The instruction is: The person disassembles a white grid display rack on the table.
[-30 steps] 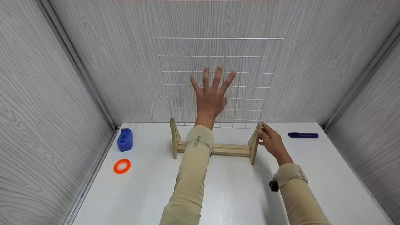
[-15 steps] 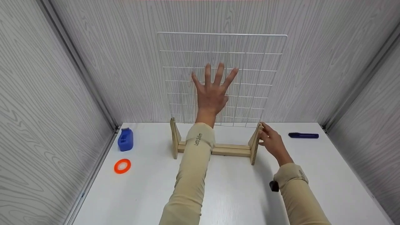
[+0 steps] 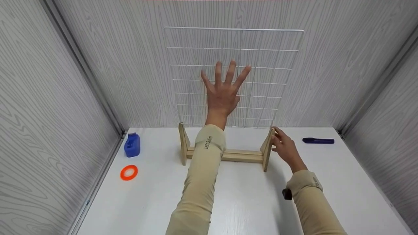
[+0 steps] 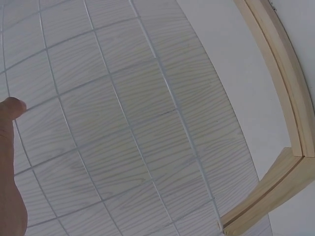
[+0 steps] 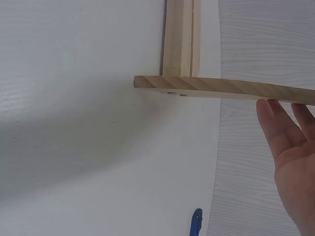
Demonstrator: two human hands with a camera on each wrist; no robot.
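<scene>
A white wire grid panel [image 3: 267, 73] stands upright behind a wooden stand [image 3: 243, 157], which has two side pieces joined by a low bar. My left hand [image 3: 222, 98] lies against the front of the grid, fingers spread and straight; its thumb [image 4: 15, 107] touches a wire in the left wrist view. The grid's lower edge is level with the tops of the side pieces. My right hand [image 3: 286, 149] is at the right side piece [image 3: 267, 151]. In the right wrist view its fingertips press on the outer face of that piece, and none are seen wrapped around it.
At the left of the white table [image 3: 156, 202] stand a blue tape dispenser [image 3: 132, 145] and, nearer, an orange ring [image 3: 129, 172]. A dark blue cutter or pen-like tool [image 3: 318, 140] lies at the back right. Wood-grain panels [image 3: 114, 65] enclose the back and sides.
The grid has risen in the head view, its top and bottom edges both higher. My left hand has moved up with it. The right hand and the stand hold nearly still.
</scene>
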